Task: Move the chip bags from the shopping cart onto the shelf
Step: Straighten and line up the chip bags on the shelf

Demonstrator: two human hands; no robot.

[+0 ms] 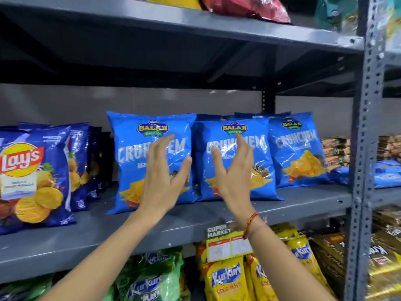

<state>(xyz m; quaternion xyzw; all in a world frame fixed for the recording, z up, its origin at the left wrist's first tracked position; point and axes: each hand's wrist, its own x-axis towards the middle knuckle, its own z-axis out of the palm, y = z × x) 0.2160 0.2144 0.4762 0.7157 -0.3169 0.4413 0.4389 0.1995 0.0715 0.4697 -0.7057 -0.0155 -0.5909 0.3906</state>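
Three light-blue Balaji Crunchem chip bags stand upright on the grey middle shelf [303, 202]: a left bag [130, 161], a middle bag [263, 170] and a right bag [301, 153]. My left hand [161, 177] is in front of the left bag, fingers spread, holding nothing. My right hand [234, 170], with a red thread on its wrist, is in front of the middle bag, fingers apart and empty. Whether either hand touches a bag cannot be told. The shopping cart is out of view.
Dark-blue Lay's bags [32, 177] fill the shelf's left end. Green Kurkure bags [149, 279] and yellow Kurkure bags [227, 281] sit on the shelf below, behind a price tag [227, 246]. A perforated steel upright [364, 148] stands at right, with stacked packets [334, 153] beyond. An upper shelf [217, 25] hangs overhead.
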